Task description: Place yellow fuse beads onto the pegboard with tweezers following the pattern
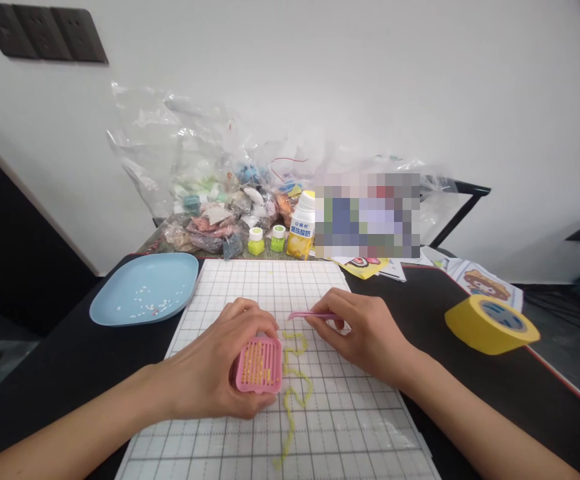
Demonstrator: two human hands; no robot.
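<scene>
My left hand (225, 363) is closed round a small pink ridged tray (259, 365), tilted toward me, with yellow beads lying in its grooves. Pinched in my right hand (357, 327) is a pair of pink tweezers (315, 315), its tip pointing left, above the board. Whether the tip holds a bead is too small to tell. Between the hands a wavy line of yellow-green beads (290, 407) runs down the white gridded board (210, 447). The tray hides part of the board beneath it.
A blue plate (115, 293) with scattered white beads lies at left. Behind the board stand two small jars of green beads (256, 243), a yogurt bottle (301, 227) and bagged beads (210, 230). A yellow tape roll (475, 327) and printed sheets (485, 283) lie at right.
</scene>
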